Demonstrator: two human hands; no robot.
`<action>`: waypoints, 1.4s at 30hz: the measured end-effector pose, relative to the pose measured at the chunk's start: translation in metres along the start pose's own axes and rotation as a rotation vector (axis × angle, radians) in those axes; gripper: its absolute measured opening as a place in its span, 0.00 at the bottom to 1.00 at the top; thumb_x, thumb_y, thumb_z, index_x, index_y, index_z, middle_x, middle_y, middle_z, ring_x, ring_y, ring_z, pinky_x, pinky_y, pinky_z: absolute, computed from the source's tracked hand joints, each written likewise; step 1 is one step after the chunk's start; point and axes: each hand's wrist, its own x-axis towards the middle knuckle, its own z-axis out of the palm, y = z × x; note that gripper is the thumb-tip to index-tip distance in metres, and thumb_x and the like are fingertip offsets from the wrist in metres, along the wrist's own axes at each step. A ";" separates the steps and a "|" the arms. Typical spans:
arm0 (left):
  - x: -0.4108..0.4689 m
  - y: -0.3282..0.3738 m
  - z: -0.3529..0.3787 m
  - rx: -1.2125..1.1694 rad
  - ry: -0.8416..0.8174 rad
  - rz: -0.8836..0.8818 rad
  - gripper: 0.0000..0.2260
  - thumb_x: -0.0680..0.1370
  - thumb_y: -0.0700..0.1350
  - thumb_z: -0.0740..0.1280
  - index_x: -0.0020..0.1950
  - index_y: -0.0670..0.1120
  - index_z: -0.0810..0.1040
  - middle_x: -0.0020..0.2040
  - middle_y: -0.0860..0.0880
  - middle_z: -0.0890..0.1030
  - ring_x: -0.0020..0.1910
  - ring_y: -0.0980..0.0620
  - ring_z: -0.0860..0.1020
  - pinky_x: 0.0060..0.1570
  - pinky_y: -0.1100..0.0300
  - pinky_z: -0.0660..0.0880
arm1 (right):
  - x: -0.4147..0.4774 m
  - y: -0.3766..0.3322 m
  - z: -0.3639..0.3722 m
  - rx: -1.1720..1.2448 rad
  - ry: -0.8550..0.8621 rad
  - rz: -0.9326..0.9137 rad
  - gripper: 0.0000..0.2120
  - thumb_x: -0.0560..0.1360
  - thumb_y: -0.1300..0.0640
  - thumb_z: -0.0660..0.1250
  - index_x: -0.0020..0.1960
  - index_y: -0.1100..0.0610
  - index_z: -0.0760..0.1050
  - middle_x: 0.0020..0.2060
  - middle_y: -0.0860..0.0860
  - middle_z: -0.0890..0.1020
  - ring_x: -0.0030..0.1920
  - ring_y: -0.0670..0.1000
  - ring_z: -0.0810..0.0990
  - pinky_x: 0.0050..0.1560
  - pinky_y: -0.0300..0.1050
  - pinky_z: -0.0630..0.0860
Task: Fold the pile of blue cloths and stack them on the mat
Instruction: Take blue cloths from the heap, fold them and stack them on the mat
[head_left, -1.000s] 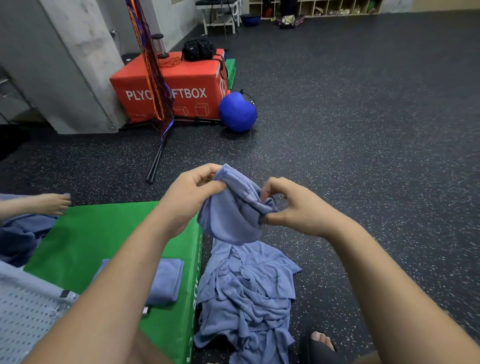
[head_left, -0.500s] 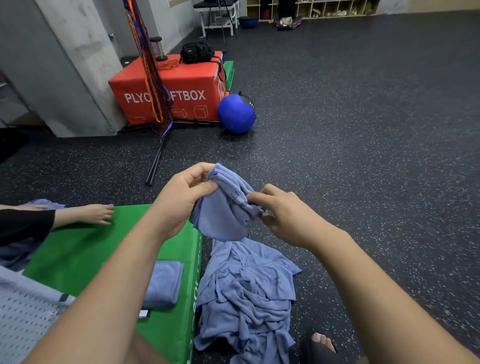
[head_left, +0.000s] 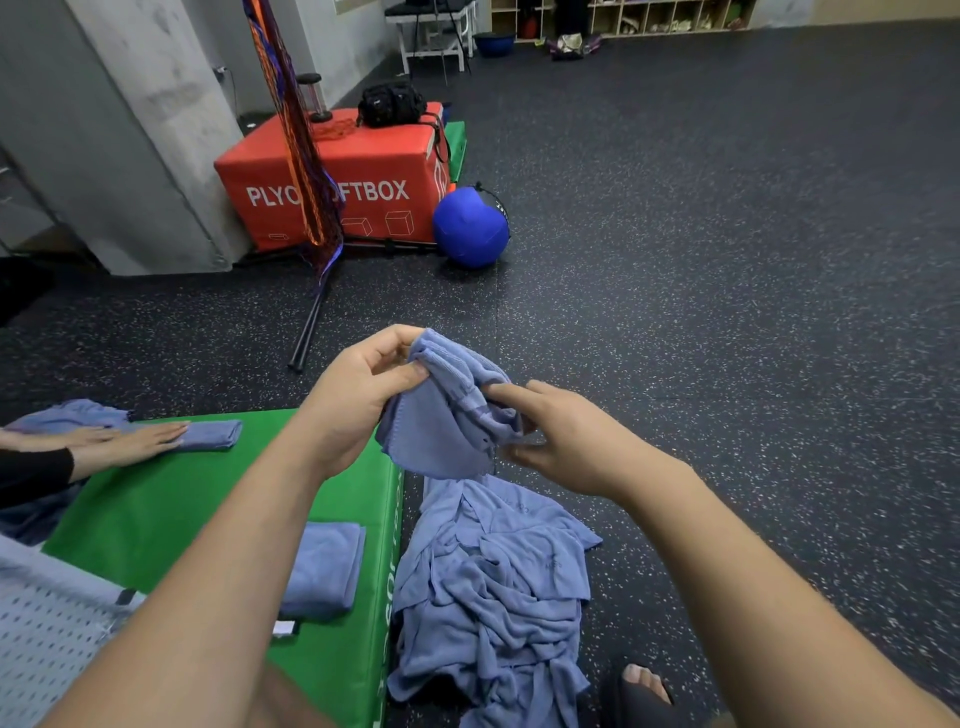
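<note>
The cloth (head_left: 447, 415), held above the pile (head_left: 493, 587) beside the mat (head_left: 171, 509), looks light and limp; left hand (head_left: 358, 400) and right hand (head_left: 566, 441) pinch its bunched edge, so grip at corners.

Shows bare forearms, unsleeved right to the frame's bottom edge, ending in left hand (head_left: 358, 410) and right hand (head_left: 566, 447). Wears pale grey mesh fabric (head_left: 47, 639) dotted with small round holes, a small dark tab at its edge. Has a black open-toed slide sandal (head_left: 631, 701) on one foot, toes showing
</note>
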 end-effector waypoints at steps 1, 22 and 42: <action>0.000 0.000 0.000 0.001 -0.007 -0.006 0.11 0.83 0.35 0.68 0.64 0.44 0.82 0.58 0.45 0.84 0.59 0.49 0.79 0.67 0.45 0.73 | 0.000 0.000 0.001 0.002 -0.010 -0.002 0.24 0.77 0.52 0.76 0.70 0.45 0.74 0.48 0.44 0.76 0.49 0.50 0.77 0.52 0.47 0.74; 0.015 -0.033 0.009 0.394 0.250 -0.066 0.18 0.78 0.42 0.78 0.64 0.55 0.80 0.50 0.52 0.86 0.48 0.52 0.83 0.62 0.43 0.81 | -0.002 -0.005 -0.036 0.414 0.280 0.047 0.13 0.80 0.46 0.74 0.42 0.50 0.77 0.57 0.48 0.79 0.63 0.49 0.78 0.67 0.53 0.74; -0.004 -0.024 0.080 0.798 0.214 0.189 0.26 0.65 0.70 0.78 0.46 0.54 0.73 0.49 0.57 0.72 0.50 0.55 0.75 0.52 0.48 0.76 | -0.001 0.008 -0.054 0.351 0.487 0.255 0.26 0.75 0.39 0.77 0.32 0.53 0.69 0.41 0.48 0.75 0.39 0.44 0.74 0.42 0.44 0.70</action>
